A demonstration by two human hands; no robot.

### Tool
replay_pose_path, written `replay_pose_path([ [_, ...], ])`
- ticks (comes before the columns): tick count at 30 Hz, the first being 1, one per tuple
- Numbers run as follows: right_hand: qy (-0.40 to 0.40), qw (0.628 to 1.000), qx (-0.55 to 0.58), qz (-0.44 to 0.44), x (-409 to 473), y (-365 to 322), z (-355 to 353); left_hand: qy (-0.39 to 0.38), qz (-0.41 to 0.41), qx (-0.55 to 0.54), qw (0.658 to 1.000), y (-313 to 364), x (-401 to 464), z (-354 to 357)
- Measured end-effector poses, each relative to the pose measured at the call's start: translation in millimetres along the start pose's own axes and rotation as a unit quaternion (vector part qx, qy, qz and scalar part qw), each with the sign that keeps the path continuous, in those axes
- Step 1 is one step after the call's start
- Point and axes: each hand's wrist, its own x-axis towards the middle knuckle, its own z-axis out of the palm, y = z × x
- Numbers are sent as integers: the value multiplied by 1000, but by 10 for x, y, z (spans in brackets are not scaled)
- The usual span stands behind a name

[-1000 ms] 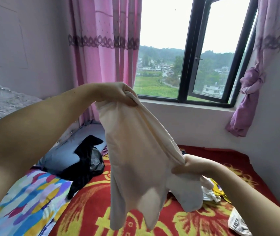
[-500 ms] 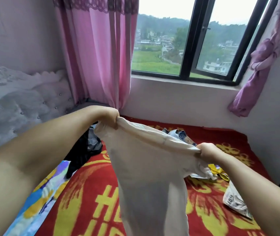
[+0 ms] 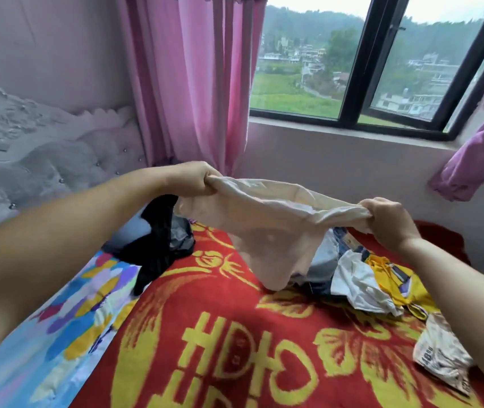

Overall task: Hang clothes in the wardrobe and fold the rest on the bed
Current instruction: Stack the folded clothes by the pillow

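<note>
A cream garment (image 3: 267,228) is stretched out above the bed between both hands. My left hand (image 3: 193,179) grips its left end and my right hand (image 3: 388,222) grips its right end. The cloth sags in the middle and its lower tip hangs just over the red and yellow blanket (image 3: 234,334). Behind it lies a heap of clothes: a denim piece (image 3: 324,260), a white top (image 3: 358,284) and a yellow garment (image 3: 394,278). A black garment (image 3: 155,237) lies to the left by the pillow.
A printed beige cloth (image 3: 441,354) lies at the right edge of the bed. A colourful patterned sheet (image 3: 67,325) covers the left side. The padded headboard (image 3: 43,160) stands at left, pink curtains (image 3: 190,78) and a window (image 3: 367,63) behind.
Both hands have lowered and drawn apart, pulling the cream garment from a vertical hang into a wide horizontal stretch. The view has tipped down toward the bed.
</note>
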Motion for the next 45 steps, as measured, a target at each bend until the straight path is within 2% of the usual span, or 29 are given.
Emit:
replay_pose_path([
  [4,-92,995,-6,-38,-625,193,684,-116,62,149,980,-259,-379,1150],
  [6,-168,984,-19,-46,-1117,348,1209,-205,85,224,949,-425,-641,2022],
  [9,-281,959,15,-13,-2010,560,2053,-346,132,239,898,-644,-1145,3377],
  [11,-356,928,65,88,-2659,657,2554,-410,123,213,878,-717,-1524,4192],
  [13,-437,890,64,116,-3343,768,2983,-488,97,186,847,-726,-1931,4910],
  [14,-486,863,64,118,-3675,812,3131,-525,79,171,830,-708,-2118,5190],
  [16,-590,804,64,42,-4210,885,3313,-584,39,151,797,-635,-2417,5614],
  [17,-615,786,68,18,-4381,923,3370,-597,25,143,789,-578,-2496,5743],
  [19,-617,781,90,27,-4478,1002,3379,-586,19,147,796,-448,-2501,5922],
  [22,-523,841,71,116,-4264,1090,3393,-524,36,156,837,-247,-2232,6069],
  [25,-419,880,107,195,-3904,1111,3506,-432,49,116,893,-12,-1852,6161],
  [27,-415,872,142,217,-3728,1027,3652,-372,55,96,922,170,-1683,6284],
  [29,-459,849,153,214,-3637,893,3852,-336,41,81,937,353,-1605,6457],
  [31,-479,845,129,198,-3616,785,4055,-331,-3,80,940,466,-1596,6645],
  [34,-447,849,155,234,-3556,775,4210,-286,-48,78,954,426,-1620,6777],
  [36,-403,863,194,236,-3520,832,4198,-226,-74,-8,971,319,-1659,6765],
  [38,-356,875,227,235,-3519,881,4081,-183,-88,-116,972,239,-1709,6668],
  [41,-276,888,264,257,-3525,887,3847,-170,-45,-173,969,285,-1776,6440],
  [45,-203,895,272,290,-3569,870,3631,-148,29,-173,973,461,-1852,6259],
])
